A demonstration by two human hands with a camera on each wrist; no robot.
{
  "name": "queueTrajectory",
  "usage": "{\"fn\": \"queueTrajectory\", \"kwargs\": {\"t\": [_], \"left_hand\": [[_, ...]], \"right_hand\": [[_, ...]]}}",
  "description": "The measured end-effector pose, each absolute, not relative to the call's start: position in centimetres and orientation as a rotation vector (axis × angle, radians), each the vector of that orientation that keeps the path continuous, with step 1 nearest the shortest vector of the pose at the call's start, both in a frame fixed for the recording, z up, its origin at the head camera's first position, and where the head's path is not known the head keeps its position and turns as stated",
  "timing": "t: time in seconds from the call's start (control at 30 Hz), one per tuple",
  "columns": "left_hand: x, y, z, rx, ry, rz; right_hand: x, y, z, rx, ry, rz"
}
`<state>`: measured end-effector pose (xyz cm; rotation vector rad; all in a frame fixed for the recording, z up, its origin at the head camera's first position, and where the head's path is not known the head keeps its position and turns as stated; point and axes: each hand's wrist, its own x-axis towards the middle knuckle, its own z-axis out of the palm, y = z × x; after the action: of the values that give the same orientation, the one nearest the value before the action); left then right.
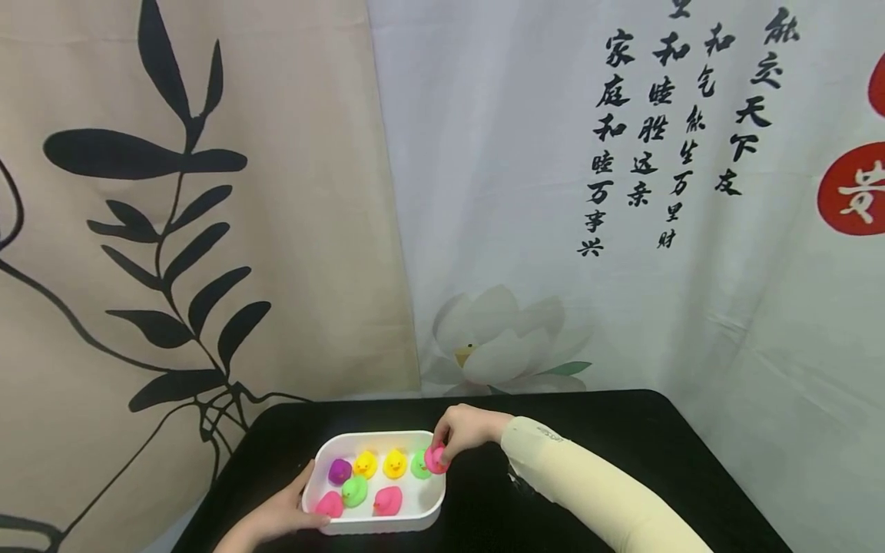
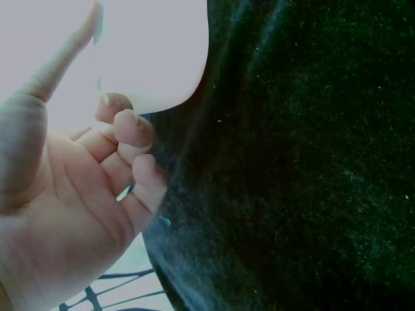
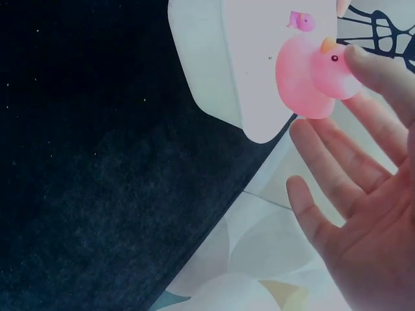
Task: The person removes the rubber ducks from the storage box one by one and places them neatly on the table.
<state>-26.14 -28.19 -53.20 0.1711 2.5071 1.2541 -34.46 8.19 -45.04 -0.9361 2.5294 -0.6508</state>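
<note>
A white tray [image 1: 373, 524] with rounded corners holds several small rubber ducks. My left hand [image 1: 280, 511] grips its left end, the thumb at the front rim and the fingers along the outer side. In the left wrist view the tray [image 2: 155, 52] lies against the thumb and fingertips. My right hand [image 1: 465, 430] pinches a pink rubber duck [image 1: 435, 459] at the tray's right end, overlapping a green duck [image 1: 419, 465]. The right wrist view shows that pink duck [image 3: 301, 78] by its head between thumb and fingers, the other fingers spread.
Inside the tray are a purple duck [image 1: 339, 471], yellow ducks [image 1: 395, 464], another green duck [image 1: 355, 491] and pink ducks [image 1: 388, 501]. A black cloth [image 1: 588, 430] covers the table. Behind it hangs a printed curtain [image 1: 484, 192] with leaves and writing.
</note>
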Motion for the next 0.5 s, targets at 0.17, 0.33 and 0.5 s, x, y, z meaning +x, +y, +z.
{"fn": "queueTrajectory", "kwargs": {"t": [0.17, 0.33, 0.5], "left_hand": [[-26.2, -28.2, -53.4, 0.178, 2.509, 1.250], [-26.4, -28.1, -53.7, 0.162, 2.517, 1.246], [-26.2, -28.1, -53.7, 0.111, 2.527, 1.253]], "right_hand": [[-34.4, 8.7, -44.5, -0.924, 2.535, -0.662], [-34.5, 9.6, -44.2, -0.933, 2.543, -0.669], [-34.6, 10.4, -43.8, -0.948, 2.548, -0.673]]}}
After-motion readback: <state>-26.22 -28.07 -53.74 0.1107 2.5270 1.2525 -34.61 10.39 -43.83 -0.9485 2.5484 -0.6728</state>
